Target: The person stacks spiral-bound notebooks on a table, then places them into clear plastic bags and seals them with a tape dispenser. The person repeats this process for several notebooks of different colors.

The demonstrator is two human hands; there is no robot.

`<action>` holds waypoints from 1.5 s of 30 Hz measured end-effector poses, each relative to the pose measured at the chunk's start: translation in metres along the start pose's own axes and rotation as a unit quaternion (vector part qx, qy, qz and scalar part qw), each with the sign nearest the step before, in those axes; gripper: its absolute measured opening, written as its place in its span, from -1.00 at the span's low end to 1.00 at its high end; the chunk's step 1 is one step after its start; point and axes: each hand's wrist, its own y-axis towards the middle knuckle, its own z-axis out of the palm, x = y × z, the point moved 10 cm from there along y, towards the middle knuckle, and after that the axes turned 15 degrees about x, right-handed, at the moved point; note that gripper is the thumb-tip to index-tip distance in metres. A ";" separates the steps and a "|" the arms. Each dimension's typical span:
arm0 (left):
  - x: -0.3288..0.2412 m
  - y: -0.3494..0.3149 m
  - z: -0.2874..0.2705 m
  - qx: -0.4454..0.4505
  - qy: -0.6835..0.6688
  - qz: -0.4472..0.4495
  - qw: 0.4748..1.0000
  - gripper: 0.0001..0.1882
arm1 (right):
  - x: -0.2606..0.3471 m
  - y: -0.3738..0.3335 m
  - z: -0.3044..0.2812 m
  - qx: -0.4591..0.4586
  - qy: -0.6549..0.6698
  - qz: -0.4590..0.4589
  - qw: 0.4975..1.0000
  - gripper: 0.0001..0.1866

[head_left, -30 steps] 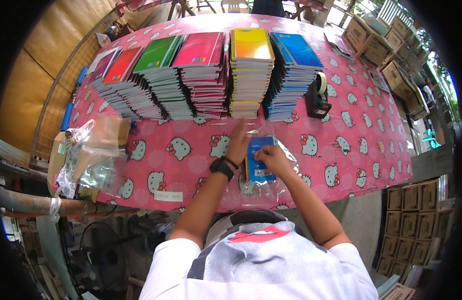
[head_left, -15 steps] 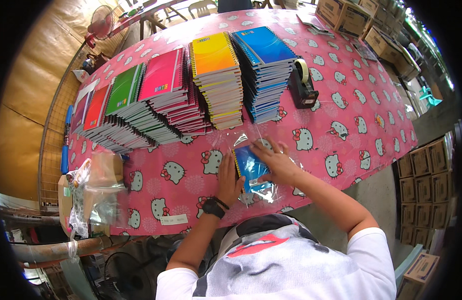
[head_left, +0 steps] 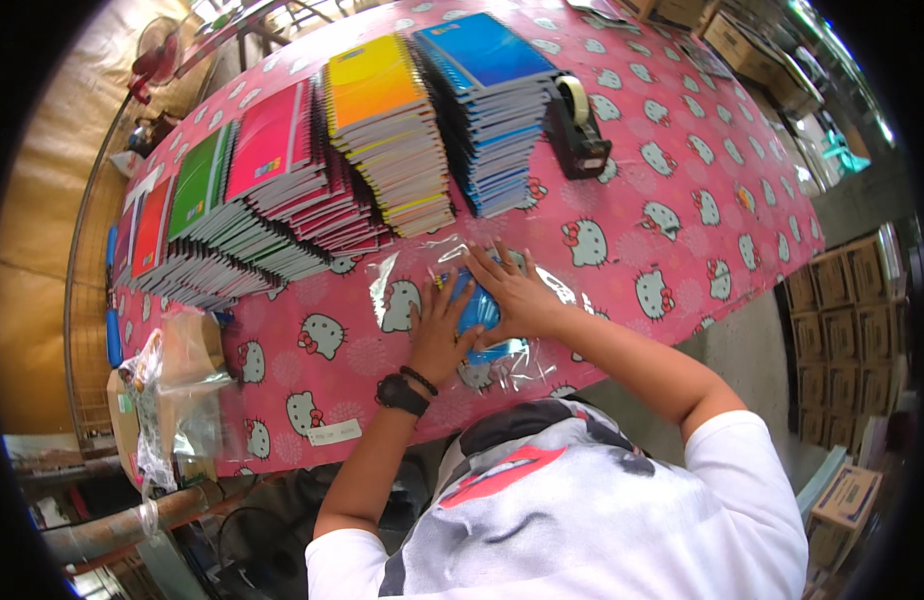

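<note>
Item 1: blue notebook (head_left: pixel 479 313), one, by the middle of the near edge of the pink-covered table (head_left: pixel 357 395), with clear film (head_left: pixel 507 375) about it; I cannot tell whether the film is sealed.
Item 2: left hand (head_left: pixel 439 332), fingers extended, grasping nothing that I see, laid over the notebook's left side.
Item 3: right hand (head_left: pixel 517 297), fingers spread, unclenched, flat over the notebook's upper right.
Item 4: notebook stacks (head_left: pixel 372 85), in a row toward the far edge; tape dispenser (head_left: pixel 580 150) at their right end.
Step, as I judge it: pressing film snug against the cover. Next move, in my view: calls for one palm holding the notebook steady, the other gathering loose film without creasing.
</note>
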 end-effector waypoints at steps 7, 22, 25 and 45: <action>-0.004 0.008 -0.012 -0.080 -0.031 0.135 0.987 -0.29 | 0.073 -0.081 0.008 -0.218 -0.082 -0.259 0.937 -0.83; -0.011 0.000 -0.010 -0.112 -0.034 0.098 0.988 -0.31 | 0.067 -0.377 -0.206 -0.158 0.213 -0.554 0.789 -0.79; -0.012 -0.005 -0.016 -0.135 -0.014 0.082 0.987 -0.30 | -0.085 -0.252 -0.215 -0.350 0.464 -0.169 0.796 -0.84; 0.001 0.000 -0.005 -0.109 -0.066 0.055 0.990 -0.24 | -0.277 -0.049 -0.157 -0.470 0.449 0.075 0.756 -0.73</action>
